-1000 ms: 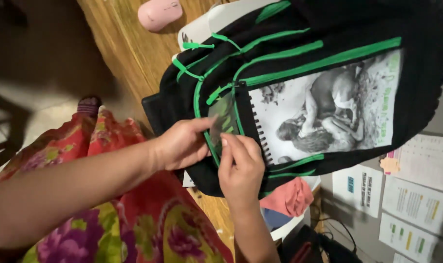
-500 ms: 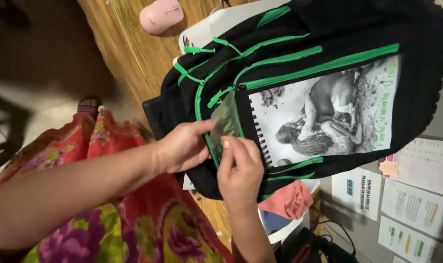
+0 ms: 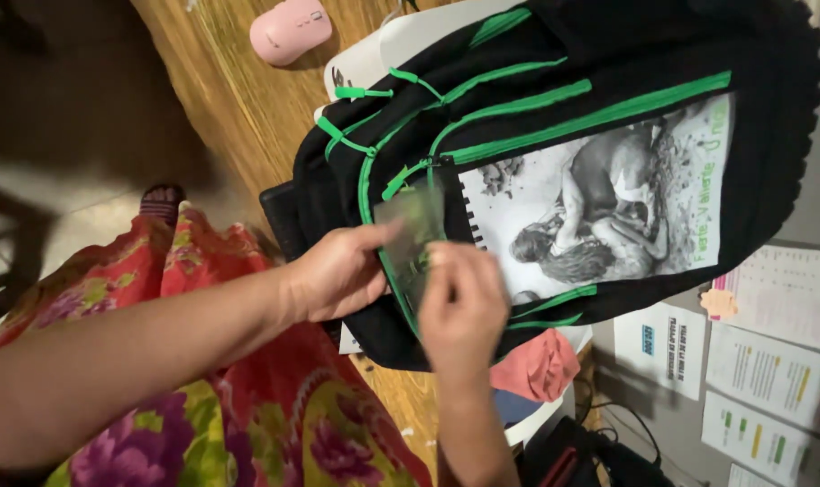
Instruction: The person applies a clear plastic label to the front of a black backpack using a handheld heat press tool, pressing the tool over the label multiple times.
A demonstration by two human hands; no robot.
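Between both hands, at the backpack (image 3: pixel 554 135) pocket mouth: small greenish translucent sheet (image 3: pixel 413 236), long axis roughly upright in frame, parallel to the notebook (image 3: pixel 599 194) spiral edge. Left hand (image 3: pixel 338 271) pinches its left edge, fingers mostly closed. Right hand (image 3: pixel 462 307) grips the lower end, fingers curled. Both touching it; neither nearer. Backpack lies on the wooden table (image 3: pixel 238 99), pink mouse (image 3: pixel 291 30) well apart.

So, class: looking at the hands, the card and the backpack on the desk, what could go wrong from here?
1. The card is pinched by both hands, left hand and right hand; it might bend or catch on the pocket's zip.
2. The backpack overhangs the desk edge and could slide off.
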